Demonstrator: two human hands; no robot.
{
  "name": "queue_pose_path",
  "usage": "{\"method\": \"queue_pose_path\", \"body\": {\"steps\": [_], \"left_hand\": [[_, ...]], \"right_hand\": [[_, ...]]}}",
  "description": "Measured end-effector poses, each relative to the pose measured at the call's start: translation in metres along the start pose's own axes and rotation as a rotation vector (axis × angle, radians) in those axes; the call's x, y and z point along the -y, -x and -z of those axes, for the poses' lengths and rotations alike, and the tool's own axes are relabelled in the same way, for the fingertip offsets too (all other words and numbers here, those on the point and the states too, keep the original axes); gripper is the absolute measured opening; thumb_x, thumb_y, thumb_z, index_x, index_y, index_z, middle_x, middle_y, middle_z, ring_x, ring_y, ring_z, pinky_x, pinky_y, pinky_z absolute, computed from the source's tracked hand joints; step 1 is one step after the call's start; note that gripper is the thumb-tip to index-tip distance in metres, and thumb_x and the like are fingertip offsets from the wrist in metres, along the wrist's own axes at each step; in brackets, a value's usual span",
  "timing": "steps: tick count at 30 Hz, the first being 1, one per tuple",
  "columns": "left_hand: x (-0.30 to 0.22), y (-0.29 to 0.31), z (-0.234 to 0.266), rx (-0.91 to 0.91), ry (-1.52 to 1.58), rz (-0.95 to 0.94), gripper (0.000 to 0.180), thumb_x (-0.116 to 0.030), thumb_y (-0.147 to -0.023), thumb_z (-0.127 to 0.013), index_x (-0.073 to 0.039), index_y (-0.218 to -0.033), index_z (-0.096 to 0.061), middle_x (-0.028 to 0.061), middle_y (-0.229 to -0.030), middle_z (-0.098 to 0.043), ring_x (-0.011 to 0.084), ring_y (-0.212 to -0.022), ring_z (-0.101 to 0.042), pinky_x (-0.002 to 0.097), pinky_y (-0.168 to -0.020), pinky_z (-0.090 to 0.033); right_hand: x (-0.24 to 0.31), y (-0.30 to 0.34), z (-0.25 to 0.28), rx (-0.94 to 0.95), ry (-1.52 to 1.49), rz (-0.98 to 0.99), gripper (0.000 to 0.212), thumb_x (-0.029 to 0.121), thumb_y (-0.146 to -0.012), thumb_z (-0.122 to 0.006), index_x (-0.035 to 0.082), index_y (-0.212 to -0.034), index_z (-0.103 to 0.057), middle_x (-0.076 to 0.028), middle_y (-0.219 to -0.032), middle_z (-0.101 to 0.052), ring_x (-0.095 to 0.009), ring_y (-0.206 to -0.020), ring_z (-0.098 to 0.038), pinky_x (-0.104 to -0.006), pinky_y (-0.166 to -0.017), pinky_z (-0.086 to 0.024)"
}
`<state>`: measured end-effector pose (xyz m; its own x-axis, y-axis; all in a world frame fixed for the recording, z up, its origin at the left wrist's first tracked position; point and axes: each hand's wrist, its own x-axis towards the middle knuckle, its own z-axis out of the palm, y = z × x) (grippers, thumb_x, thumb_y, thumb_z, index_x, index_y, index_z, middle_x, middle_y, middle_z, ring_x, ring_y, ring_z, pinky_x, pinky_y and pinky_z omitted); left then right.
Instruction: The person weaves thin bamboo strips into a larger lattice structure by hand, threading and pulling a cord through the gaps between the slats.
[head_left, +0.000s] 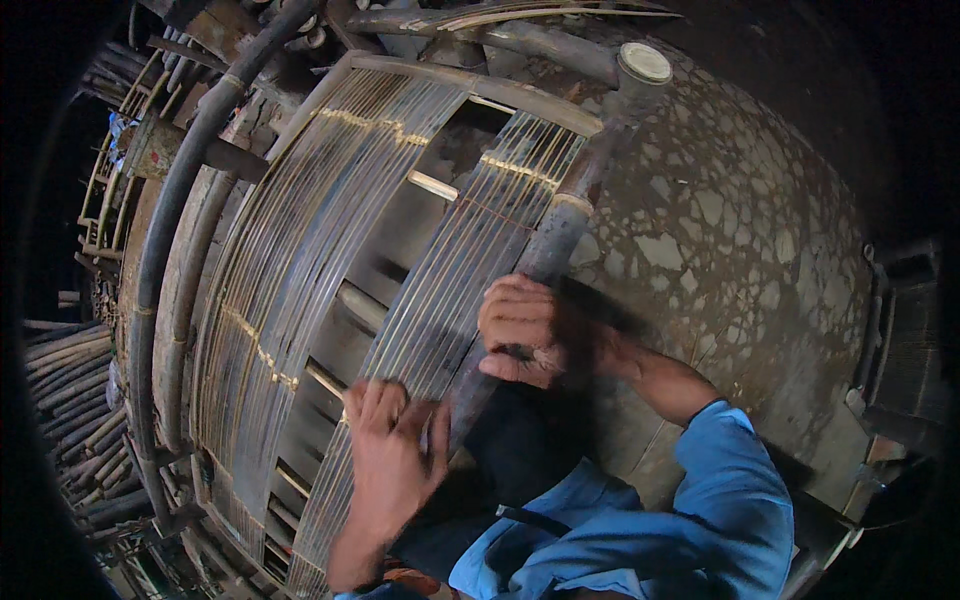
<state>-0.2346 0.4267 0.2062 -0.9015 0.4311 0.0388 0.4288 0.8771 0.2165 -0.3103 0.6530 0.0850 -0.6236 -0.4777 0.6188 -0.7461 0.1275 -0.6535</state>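
A panel of long, thin pale strips (445, 280) runs lengthwise in front of me, laid side by side and crossed by light-coloured bindings (520, 172). Over its near part is my left hand (385, 450), its fingers bent and drawn together against the strips. What they pinch, if anything, is hidden. Farther up, my right hand (525, 330) is closed in a fist at the panel's right edge, beside a thick dark pole (552, 240). I cannot make out what lies inside that fist.
Left of a gap, a wider strip panel (290, 230) lies within a wooden frame (470, 82). A curved dark pole (165, 230) passes along the left, near stacked poles (80, 400). On the right is a stone-studded floor (730, 240); a dark woven-looking object (905, 340) stands at its far right.
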Motion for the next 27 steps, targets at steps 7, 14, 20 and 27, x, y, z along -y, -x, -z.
{"method": "queue_pose_path", "body": {"steps": [7,14,20,27], "left_hand": [[-0.039,0.053,0.072,-0.039,0.536,-0.222,0.041,-0.034,-0.081,-0.072,0.000,-0.062,-0.062,0.0159,-0.103,-0.075,0.0422,-0.109,-0.064,0.0585,-0.108,-0.036],[-0.032,0.107,0.062,-0.158,0.621,-0.056,0.032,-0.026,-0.087,-0.071,0.000,-0.070,-0.063,0.0150,-0.098,-0.074,0.0341,-0.093,-0.065,0.0481,-0.092,-0.044],[0.043,0.127,0.064,-0.319,0.533,0.393,0.025,-0.019,-0.091,-0.069,0.000,-0.076,-0.065,0.0143,-0.092,-0.074,0.0271,-0.080,-0.065,0.0392,-0.078,-0.051],[0.273,0.083,-0.094,-0.301,-0.147,0.370,0.032,-0.009,-0.075,-0.083,-0.004,-0.096,-0.060,0.0165,-0.095,-0.062,0.0393,-0.092,-0.062,0.0479,-0.077,-0.050]], "right_hand": [[0.019,-0.003,-0.011,-0.141,-0.178,0.101,0.031,0.027,-0.091,-0.074,0.007,-0.074,-0.058,-0.009,-0.076,-0.059,-0.032,-0.080,-0.062,-0.0449,-0.087,-0.048],[0.056,0.056,0.007,-0.090,-0.054,-0.067,0.046,0.025,-0.089,-0.078,0.008,-0.063,-0.044,-0.011,-0.061,-0.039,-0.030,-0.060,-0.047,-0.0418,-0.066,-0.042],[0.034,0.046,0.009,0.396,0.100,-0.041,0.043,0.039,-0.088,-0.078,0.006,-0.066,-0.059,-0.014,-0.063,-0.053,-0.033,-0.065,-0.056,-0.0436,-0.068,-0.044],[-0.035,0.000,0.016,0.279,-0.104,-0.489,0.023,0.026,-0.090,-0.076,0.004,-0.094,-0.074,-0.013,-0.088,-0.071,-0.027,-0.085,-0.070,-0.0393,-0.078,-0.054]]}}
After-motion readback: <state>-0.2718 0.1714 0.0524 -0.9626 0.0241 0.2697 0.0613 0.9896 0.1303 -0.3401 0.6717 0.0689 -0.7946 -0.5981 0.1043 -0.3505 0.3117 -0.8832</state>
